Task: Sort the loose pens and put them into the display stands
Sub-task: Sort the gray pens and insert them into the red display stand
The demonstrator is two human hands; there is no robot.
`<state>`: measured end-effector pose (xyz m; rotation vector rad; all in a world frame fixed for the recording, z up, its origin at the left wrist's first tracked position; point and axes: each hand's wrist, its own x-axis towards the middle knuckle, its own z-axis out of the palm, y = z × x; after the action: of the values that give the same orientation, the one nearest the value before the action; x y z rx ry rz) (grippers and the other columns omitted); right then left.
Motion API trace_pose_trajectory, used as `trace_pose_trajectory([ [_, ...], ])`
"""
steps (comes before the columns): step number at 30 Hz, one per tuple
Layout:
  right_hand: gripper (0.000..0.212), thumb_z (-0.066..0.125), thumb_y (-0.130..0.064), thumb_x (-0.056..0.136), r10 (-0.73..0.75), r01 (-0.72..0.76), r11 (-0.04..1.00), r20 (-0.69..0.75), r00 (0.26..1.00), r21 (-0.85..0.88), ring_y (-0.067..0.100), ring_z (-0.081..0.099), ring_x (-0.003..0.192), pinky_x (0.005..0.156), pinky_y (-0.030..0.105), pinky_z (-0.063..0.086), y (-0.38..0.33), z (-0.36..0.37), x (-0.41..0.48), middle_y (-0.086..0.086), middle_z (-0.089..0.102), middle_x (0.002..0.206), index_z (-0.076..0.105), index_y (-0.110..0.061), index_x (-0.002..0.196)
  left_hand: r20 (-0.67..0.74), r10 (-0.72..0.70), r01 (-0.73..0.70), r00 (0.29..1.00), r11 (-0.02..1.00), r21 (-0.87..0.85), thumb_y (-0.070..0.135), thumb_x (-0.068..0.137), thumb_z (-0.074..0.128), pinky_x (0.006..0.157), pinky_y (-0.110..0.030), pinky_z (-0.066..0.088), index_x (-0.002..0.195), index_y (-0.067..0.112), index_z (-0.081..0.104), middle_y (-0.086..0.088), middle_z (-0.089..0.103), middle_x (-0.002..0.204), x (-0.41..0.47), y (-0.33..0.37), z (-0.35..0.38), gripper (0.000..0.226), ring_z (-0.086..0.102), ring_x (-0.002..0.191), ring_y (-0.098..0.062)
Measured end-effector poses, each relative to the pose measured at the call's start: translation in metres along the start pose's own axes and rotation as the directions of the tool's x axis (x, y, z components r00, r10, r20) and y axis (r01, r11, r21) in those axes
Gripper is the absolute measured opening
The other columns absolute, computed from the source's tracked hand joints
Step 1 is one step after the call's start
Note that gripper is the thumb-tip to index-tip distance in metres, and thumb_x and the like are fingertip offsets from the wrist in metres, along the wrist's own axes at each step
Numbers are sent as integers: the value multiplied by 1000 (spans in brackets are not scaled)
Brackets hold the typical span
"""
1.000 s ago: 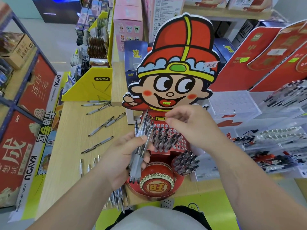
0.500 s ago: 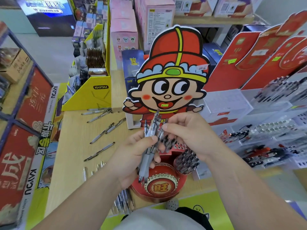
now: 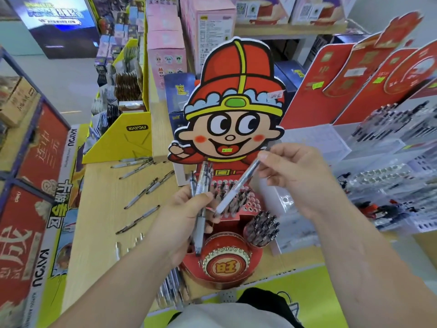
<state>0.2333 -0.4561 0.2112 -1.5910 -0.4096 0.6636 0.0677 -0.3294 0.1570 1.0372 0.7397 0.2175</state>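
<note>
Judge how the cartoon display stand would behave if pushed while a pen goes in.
The cartoon display stand looks like printed card, so probably light and apt to slide on the wooden table. Its tall flat backboard over a small base suggests it could tip if pushed high. The slotted pens in front likely steady it somewhat.

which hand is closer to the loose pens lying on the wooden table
Left. The left hand, gripping a pen bundle, sits just right of the loose pens; the right hand, pinching one pen, is farther right over the red stand.
</note>
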Motion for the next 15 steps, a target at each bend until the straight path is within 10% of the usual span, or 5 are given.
trace_pose_trajectory([
  [6, 7, 70, -8, 90, -160, 161, 987, -103, 982, -1, 17, 70, 68, 62, 24, 56, 0, -36, 26, 5, 73, 71, 70, -13, 86, -127, -14, 9, 992, 999, -38, 13, 97, 60, 57, -34, 41, 95, 9, 60, -7, 63, 73, 1, -9, 11, 4, 51, 57, -20],
  [15, 10, 80, -21, 84, -188, 247, 884, 182, 965, -396, 16, 71, 74, 75, 42, 60, 48, -37, 53, -6, 72, 76, 72, -27, 81, -285, -9, -23, 958, 994, -109, 23, 77, 71, 57, -34, 44, 96, 9, 56, -11, 63, 77, 6, -25, 23, 28, 52, 60, -23],
])
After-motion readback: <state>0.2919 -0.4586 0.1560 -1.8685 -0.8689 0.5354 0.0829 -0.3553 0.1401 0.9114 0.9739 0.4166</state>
